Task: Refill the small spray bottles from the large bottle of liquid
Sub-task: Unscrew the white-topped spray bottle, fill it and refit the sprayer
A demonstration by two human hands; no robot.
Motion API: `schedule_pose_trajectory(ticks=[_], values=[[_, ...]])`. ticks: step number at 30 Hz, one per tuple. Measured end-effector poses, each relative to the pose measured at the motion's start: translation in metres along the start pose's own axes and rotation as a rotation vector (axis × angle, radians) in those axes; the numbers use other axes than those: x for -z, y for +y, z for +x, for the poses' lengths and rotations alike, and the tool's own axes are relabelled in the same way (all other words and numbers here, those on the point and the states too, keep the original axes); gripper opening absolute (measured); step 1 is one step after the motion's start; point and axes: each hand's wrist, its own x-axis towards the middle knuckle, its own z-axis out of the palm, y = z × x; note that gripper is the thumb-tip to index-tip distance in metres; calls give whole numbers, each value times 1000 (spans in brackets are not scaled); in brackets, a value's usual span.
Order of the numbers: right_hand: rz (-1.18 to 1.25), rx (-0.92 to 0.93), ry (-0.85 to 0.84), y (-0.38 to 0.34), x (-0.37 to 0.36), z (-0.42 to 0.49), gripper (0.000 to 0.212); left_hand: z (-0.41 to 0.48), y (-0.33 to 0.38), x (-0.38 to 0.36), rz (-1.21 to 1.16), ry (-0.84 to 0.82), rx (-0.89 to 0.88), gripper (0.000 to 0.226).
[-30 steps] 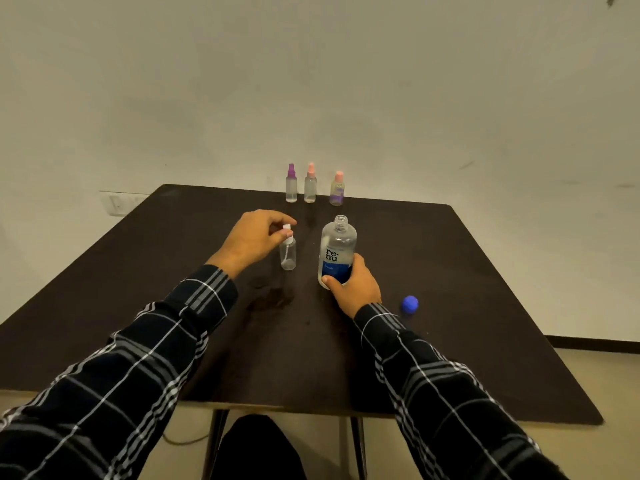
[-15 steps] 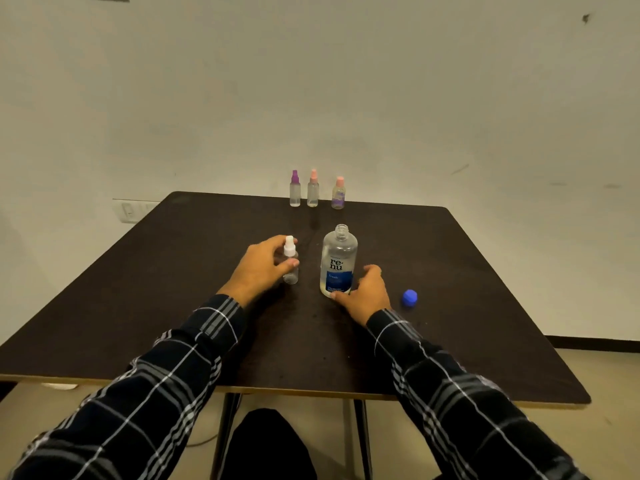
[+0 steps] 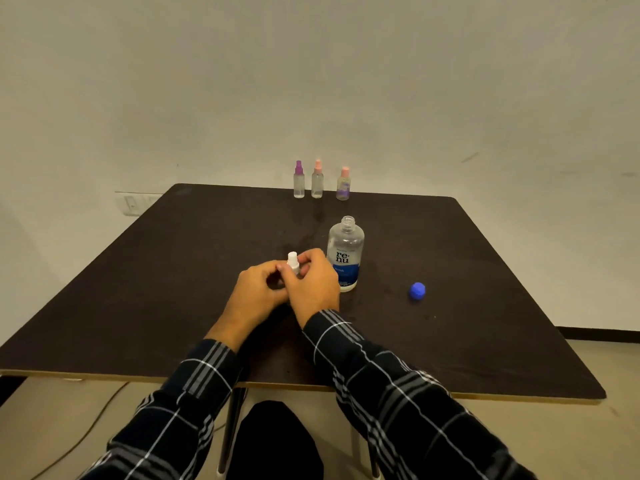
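Observation:
A small clear spray bottle with a white top (image 3: 293, 262) sits in the middle of the dark table (image 3: 173, 289). Both hands close around it: my left hand (image 3: 258, 292) wraps the body from the left, and my right hand (image 3: 313, 284) grips it from the right, fingers by the white top. Most of its body is hidden. The large clear bottle (image 3: 345, 252) with a blue label stands uncapped and upright just right of my hands, untouched. Its blue cap (image 3: 417, 291) lies on the table further right.
Three small spray bottles stand in a row at the table's far edge: one with a purple top (image 3: 299, 180), one with a pink top (image 3: 317, 179) and one with a pink top and purple label (image 3: 343, 184). A wall rises behind the table.
My right hand has let go of the large bottle and moved left onto the small white-topped spray bottle. My left hand stays on that bottle, now nearer to me.

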Motion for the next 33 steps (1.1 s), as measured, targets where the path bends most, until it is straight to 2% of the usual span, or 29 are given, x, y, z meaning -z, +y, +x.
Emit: schedule_pose_trajectory(ticks=[3, 8, 11, 14, 17, 19, 22, 25, 26, 30, 31, 33], values=[[24, -57, 24, 3, 2, 2, 29, 1, -3, -3, 5, 1, 6, 35], [-2, 40, -44, 7, 8, 4, 15, 1, -5, -3, -5, 10, -39, 33], [-11, 89, -144, 5, 12, 4, 34, 1, -4, -1, 1, -4, -51, 33], [82, -10, -105, 6, 12, 1, 44, 1, -6, -3, -7, 3, -35, 32], [67, -13, -57, 7, 12, 3, 30, 1, -8, -4, 4, 18, -38, 36], [68, 31, -101, 6, 12, 3, 21, 1, -9, -3, 4, 33, -36, 37], [122, 50, -230, 5, 14, 1, 40, 1, -8, -4, -14, 39, -44, 38], [14, 30, -206, 4, 13, 1, 62, 0, -6, -7, -46, 50, -12, 41], [-5, 2, -169, 2, 13, 2, 61, 0, -7, -7, -55, 54, 3, 42], [-72, 23, -104, -5, 13, 4, 28, 0, -6, -6, -34, 50, -7, 36], [-71, 54, -120, -5, 13, 4, 25, 0, -6, -6, -28, 51, -9, 36], [-47, 86, -169, -5, 13, 3, 35, 1, -4, -6, -24, 48, -5, 40]])
